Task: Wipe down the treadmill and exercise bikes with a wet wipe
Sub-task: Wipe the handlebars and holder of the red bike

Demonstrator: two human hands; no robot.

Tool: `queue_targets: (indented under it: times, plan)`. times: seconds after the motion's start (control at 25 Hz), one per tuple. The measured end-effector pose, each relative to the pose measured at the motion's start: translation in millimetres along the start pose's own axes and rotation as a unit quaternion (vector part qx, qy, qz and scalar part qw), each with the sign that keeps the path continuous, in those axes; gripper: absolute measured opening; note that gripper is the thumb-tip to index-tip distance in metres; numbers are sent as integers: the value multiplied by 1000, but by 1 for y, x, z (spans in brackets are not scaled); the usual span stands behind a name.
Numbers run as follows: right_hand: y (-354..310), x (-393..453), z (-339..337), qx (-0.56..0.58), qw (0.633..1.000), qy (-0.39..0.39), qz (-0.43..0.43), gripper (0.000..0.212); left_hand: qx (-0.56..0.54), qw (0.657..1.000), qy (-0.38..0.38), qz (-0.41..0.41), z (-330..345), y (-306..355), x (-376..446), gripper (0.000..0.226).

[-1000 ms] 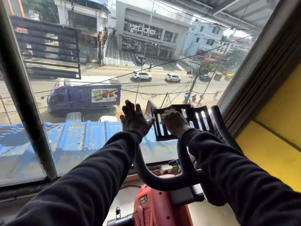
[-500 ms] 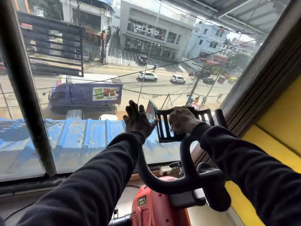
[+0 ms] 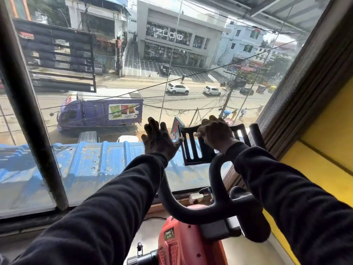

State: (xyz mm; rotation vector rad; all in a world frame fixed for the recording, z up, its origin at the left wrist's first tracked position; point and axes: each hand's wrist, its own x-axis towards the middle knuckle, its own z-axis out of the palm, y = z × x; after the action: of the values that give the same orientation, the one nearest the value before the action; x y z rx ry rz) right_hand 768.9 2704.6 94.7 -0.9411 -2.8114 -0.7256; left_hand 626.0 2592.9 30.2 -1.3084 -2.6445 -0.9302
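A red exercise bike with curved black handlebars stands right under me, facing a big window. Its black slotted tablet holder rises at the front of the bars. My right hand is curled over the holder's upper middle and pinches a small pale wet wipe, of which only a scrap shows at the fingers. My left hand is held up flat with fingers spread just left of the holder, its thumb touching the holder's left edge.
The window glass is close ahead, with a dark vertical frame bar on the left and a sill below. A yellow wall and dark perforated panel close in on the right. A street lies outside.
My right hand has slid a little up and left across the holder's top with the wipe. My left hand stays beside the holder. My view has shifted slightly.
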Motion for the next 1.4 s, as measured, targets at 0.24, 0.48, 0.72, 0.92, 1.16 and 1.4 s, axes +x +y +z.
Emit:
queue_targets:
  times: [0.24, 0.48, 0.72, 0.92, 1.16, 1.4]
  plan:
    - [-27, -21, -7, -25, 988, -152, -16, 23, 2, 1000, -1, 1, -2, -1, -1, 86]
    - [-46, -25, -4, 179, 961, -211, 9, 12, 30, 1000, -1, 4, -1, 0, -2, 84]
    - [-4, -9, -8, 353, 922, 90, 129, 8, 123, 976, 37, 177, 3, 3, -2, 62]
    - [18, -14, 21, 299, 923, 136, 200, 22, 149, 957, 0, 248, 5, 5, -3, 56]
    - [29, -13, 29, 302, 920, 146, 205, 11, 121, 963, -14, 242, 1, 6, -2, 57]
    - [31, -23, 37, 309, 932, 139, 132, 15, 128, 958, 3, 256, 7, 5, -2, 57]
